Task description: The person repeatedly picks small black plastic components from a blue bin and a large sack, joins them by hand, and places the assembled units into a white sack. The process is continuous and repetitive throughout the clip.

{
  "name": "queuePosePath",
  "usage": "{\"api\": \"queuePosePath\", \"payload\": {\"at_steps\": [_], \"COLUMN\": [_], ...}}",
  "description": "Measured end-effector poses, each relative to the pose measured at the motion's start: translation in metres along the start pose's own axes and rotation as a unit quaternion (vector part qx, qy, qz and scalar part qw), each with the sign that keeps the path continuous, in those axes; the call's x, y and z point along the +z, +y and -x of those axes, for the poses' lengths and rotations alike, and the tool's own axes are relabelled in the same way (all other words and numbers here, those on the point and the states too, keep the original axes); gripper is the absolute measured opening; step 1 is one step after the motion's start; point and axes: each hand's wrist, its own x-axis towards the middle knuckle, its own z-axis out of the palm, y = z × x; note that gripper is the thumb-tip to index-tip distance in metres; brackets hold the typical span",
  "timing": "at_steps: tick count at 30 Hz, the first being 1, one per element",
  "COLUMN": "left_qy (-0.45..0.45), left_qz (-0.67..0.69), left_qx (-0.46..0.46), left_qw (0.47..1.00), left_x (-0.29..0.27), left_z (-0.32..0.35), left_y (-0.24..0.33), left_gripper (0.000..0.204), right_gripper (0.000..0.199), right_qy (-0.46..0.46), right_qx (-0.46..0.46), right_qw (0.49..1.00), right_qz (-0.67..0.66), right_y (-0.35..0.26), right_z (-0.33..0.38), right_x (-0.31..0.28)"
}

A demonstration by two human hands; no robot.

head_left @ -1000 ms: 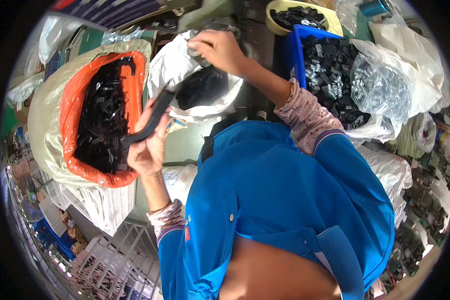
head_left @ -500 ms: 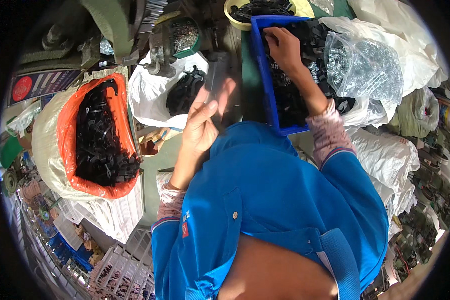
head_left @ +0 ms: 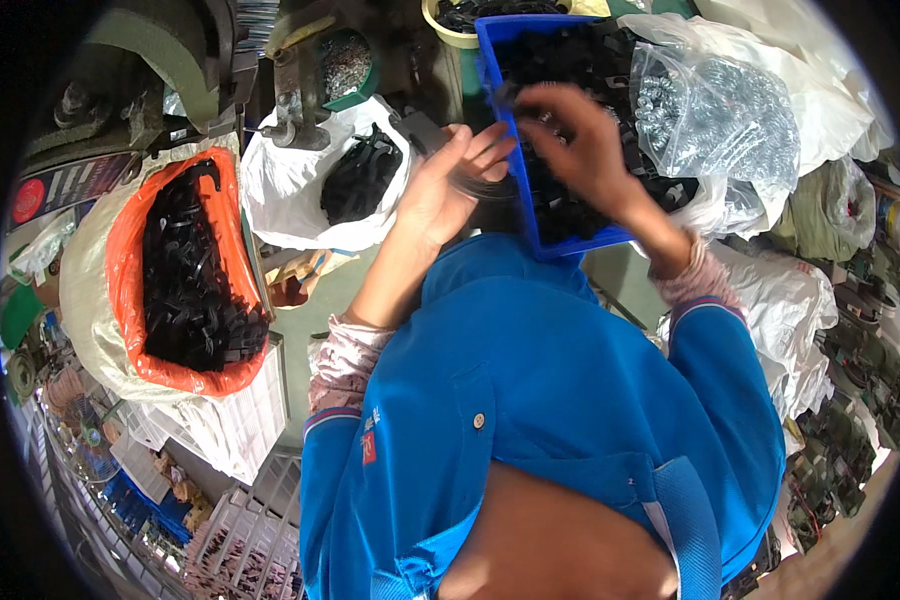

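My left hand point(head_left: 442, 190) is raised just left of the blue bin point(head_left: 526, 205), fingers bent around a dark flat piece point(head_left: 423, 132) that sticks out past the thumb. Motion blurs my right hand point(head_left: 582, 145), which is over the bin's left part. Its fingers are curled together near a small dark shape, and what they hold cannot be made out. Many black plastic parts point(head_left: 570, 215) fill the bin. A clear plastic bag of metal springs point(head_left: 715, 115) lies across the bin's right side.
A white bag point(head_left: 285, 215) of black parts stands left of my left hand. Further left is an orange-lined sack point(head_left: 250, 375) of black pieces. Behind them are a metal machine point(head_left: 295, 110) and a green tub point(head_left: 360, 90) of small metal bits. A yellow bowl point(head_left: 440, 30) stands behind the bin.
My right hand has drawn back from the bin's far left corner toward me. My left hand has shifted right, toward the bin, and its fingers are more bent. The view has shifted slightly.
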Motion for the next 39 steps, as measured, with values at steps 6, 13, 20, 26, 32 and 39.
{"api": "queuePosePath", "payload": {"at_steps": [6, 13, 20, 26, 32, 39], "left_qy": [0.030, -0.021, -0.006, -0.054, -0.057, -0.054], "left_qz": [-0.217, -0.177, -0.288, -0.392, -0.492, -0.539], "left_qx": [0.059, 0.035, 0.075, 0.113, 0.150, 0.150], "left_qw": [0.974, 0.983, 0.955, 0.911, 0.856, 0.827], "left_x": [-0.021, -0.006, 0.002, 0.017, 0.012, 0.022], "left_z": [0.005, 0.005, -0.012, -0.032, -0.042, -0.042], "left_y": [-0.007, 0.007, 0.009, -0.015, -0.025, -0.031], "left_gripper": [0.037, 0.022, 0.019, 0.028, 0.020, 0.016], "right_gripper": [0.028, 0.030, 0.030, 0.029, 0.027, 0.023], "right_qy": [-0.033, -0.060, -0.015, -0.005, 0.009, 0.050], "right_qx": [0.112, 0.029, 0.288, 0.351, 0.340, 0.329], "right_qw": [0.992, 0.921, 0.944, 0.791, 0.795, 0.861], "right_qz": [-0.052, 0.384, -0.161, -0.501, -0.501, -0.384], "right_y": [-0.006, 0.092, 0.058, 0.026, 0.012, 0.019], "right_z": [0.050, 0.021, 0.017, 0.031, 0.040, 0.049], "right_x": [0.010, 0.008, -0.030, -0.036, -0.025, -0.025]}}
